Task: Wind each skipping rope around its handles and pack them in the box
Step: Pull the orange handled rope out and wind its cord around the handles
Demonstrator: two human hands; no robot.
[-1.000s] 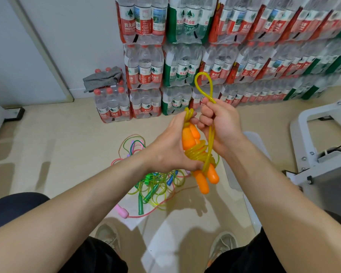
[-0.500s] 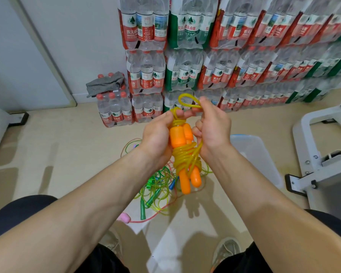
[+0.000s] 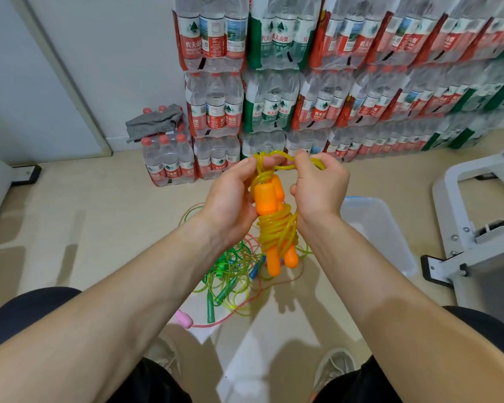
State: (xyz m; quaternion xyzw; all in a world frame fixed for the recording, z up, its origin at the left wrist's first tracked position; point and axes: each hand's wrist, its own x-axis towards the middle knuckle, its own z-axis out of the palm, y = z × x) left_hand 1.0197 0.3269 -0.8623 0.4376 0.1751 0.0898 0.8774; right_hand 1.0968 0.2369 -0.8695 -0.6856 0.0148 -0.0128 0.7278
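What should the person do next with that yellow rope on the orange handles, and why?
Probably tuck the short loose loop under the coils: the translucent yellow rope already wraps the two orange plastic handles, and the left hand and right hand pinch that loop above them.

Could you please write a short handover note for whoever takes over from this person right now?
Left hand: grips the two orange handles, held together.
Right hand: pinches the free loop of the yellow rope above the handles.
Done: most of that rope is coiled round the handles.
Left: secure the loop, put the bundle in the clear box on the floor to the right, then wind and pack the tangled ropes on the floor below.
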